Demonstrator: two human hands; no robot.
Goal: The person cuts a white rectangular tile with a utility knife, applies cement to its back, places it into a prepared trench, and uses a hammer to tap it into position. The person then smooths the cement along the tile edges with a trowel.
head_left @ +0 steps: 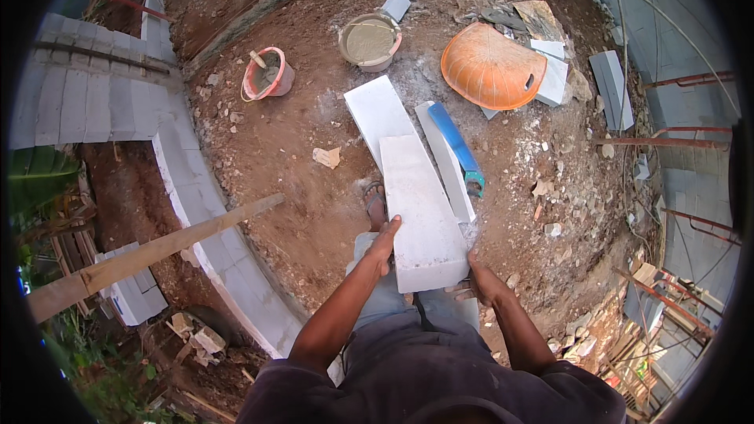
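The white lightweight block (420,208) is held lengthwise in front of the person, its near end at hip level and its far end pointing away over the dirt ground (283,173). The left hand (385,239) is pressed flat against the block's left side near the near end, fingers extended along the face. The right hand (481,276) grips the block's near right corner, fingers curled under the lower edge. The two hands are apart, one on each side, clamping the block between them. A sandalled foot (375,202) shows just left of the block. Beyond the held block, a second white block (378,114) lies flat on the ground, and a narrower white slab (444,159) lies beside it. A saw with a blue blade (455,140) and a teal handle rests on that slab. Farther out stand a grey bucket of mortar (369,42), a pink bucket (267,73) with a tool in it, and an overturned orange basin (491,67). A curved low wall of white blocks (196,204) runs along the left, crossed by a wooden plank (149,255).
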